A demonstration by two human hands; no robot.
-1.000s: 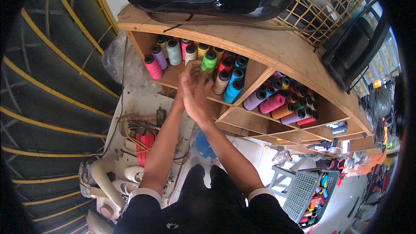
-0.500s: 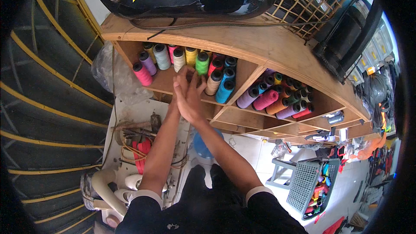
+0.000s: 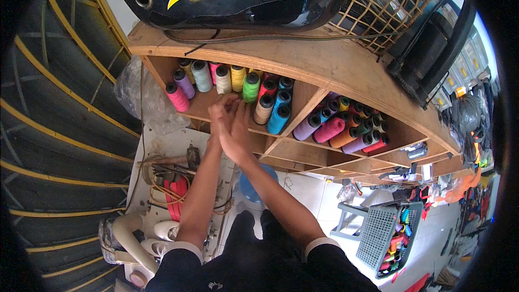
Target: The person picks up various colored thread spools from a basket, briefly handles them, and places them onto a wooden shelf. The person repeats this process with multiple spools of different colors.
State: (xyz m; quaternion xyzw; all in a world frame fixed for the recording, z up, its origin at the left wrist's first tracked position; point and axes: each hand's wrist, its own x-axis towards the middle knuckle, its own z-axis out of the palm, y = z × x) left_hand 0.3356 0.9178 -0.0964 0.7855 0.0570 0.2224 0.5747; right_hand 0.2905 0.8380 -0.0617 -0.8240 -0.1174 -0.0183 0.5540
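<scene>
Head view: left hand [image 3: 220, 112] and right hand [image 3: 238, 130] overlap flat, fingers extended, at shelf [image 3: 205, 109] front near green spool [image 3: 250, 87]; holding nothing.

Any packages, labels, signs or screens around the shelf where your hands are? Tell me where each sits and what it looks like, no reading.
Clear plastic bag: crumpled, left of the shelf's end.
Small drawer cabinet: far upper right, pale drawers with tiny label fronts, too small to make out.
Grey plastic basket: floor, lower right, slotted walls, holding colourful small packs.
No signs or screens visible.
Both hands, left hand and right hand, reach into the thread cones.
</scene>
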